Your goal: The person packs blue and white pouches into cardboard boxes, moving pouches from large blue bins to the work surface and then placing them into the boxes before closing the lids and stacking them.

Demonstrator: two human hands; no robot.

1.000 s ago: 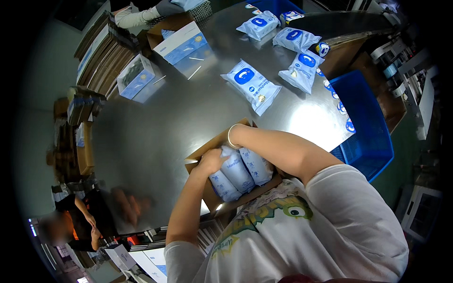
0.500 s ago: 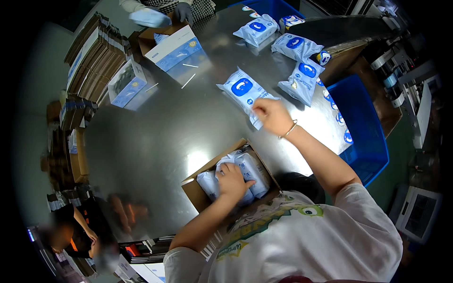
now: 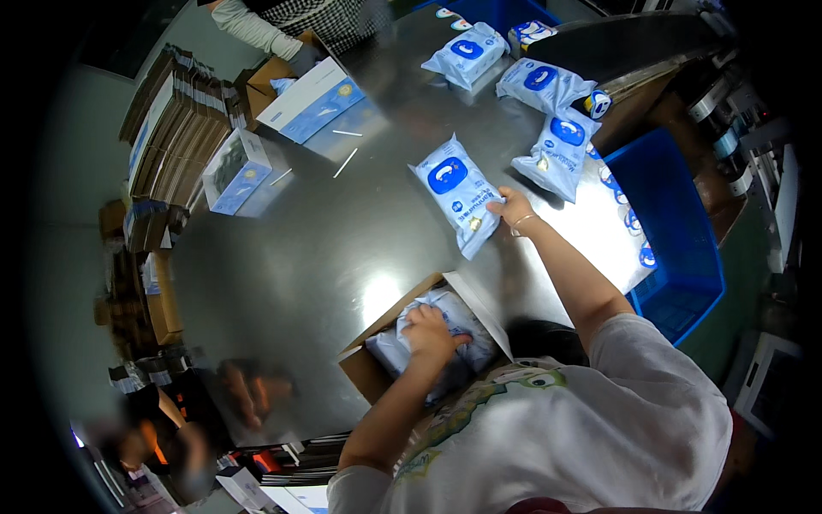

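Note:
An open cardboard box stands close to me, filled with light-blue soft packs of wipes. My left hand rests on top of the packs inside it, fingers spread and thumb out to the side. Farther out and to the right, another light-blue pack of wipes with a dark-blue lid lies lid up on the metal table. My right hand grips this pack at its right edge, thumb on top; the fingers underneath are hidden.
Several more wipe packs lie at the back right of the metal table. Blue crates stand beyond its right edge. At the far left are a half-filled box, a co-worker's sleeve and stacked flat cartons.
My right hand has closed on the edge of the loose pack, which has turned slightly. Inside the box, the packs under my left hand have shifted. The co-worker's pack no longer shows above their box.

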